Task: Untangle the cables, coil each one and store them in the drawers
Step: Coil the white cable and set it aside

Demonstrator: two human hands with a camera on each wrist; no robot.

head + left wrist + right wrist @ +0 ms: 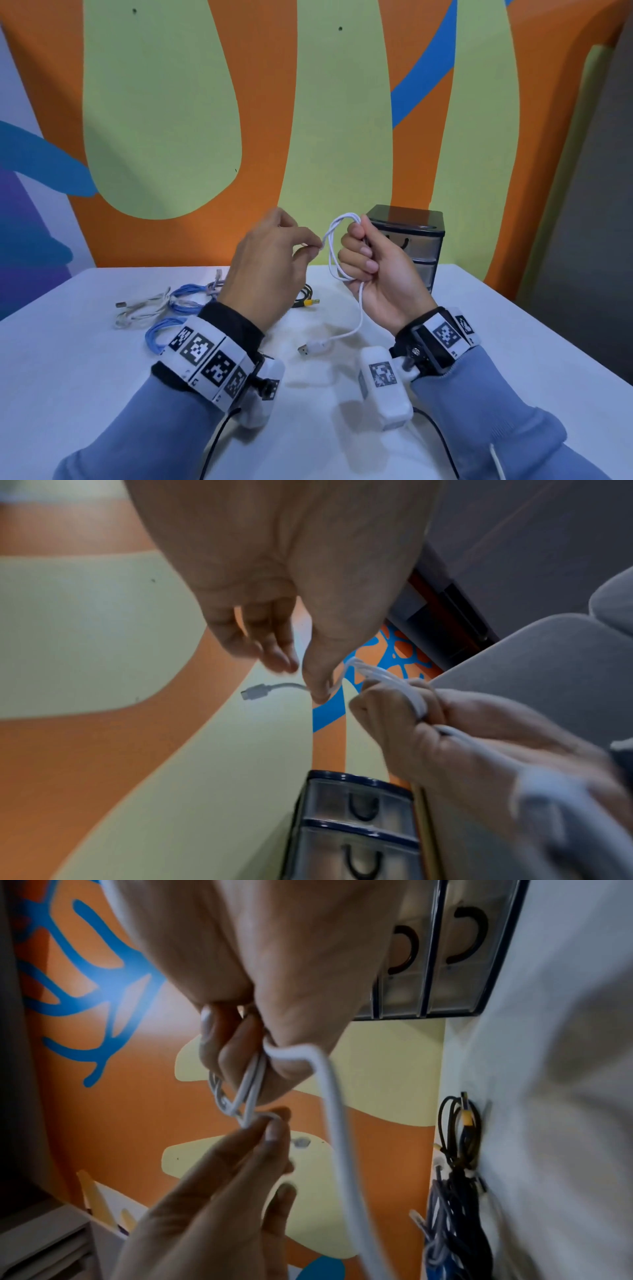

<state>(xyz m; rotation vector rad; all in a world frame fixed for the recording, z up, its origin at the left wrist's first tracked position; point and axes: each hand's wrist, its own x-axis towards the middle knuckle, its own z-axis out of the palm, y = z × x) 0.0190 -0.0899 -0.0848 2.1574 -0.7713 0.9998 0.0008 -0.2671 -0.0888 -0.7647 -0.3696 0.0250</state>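
The white cable (360, 310) hangs looped above the table (513, 342), just in front of the drawer unit (416, 246). The right hand (373, 274) grips its coils in curled fingers; the left hand (270, 260) pinches one strand beside them. Left of the drawer unit lie blue cables (178, 305) and a black cable (305, 298).

Both hands are raised side by side above the desk, forearms in blue sleeves with marker bands at the wrists. The right hand (371, 270) has its fingers curled into a fist, palm turned inward. The left hand (270, 263) pinches with thumb and forefinger, other fingers loosely bent.
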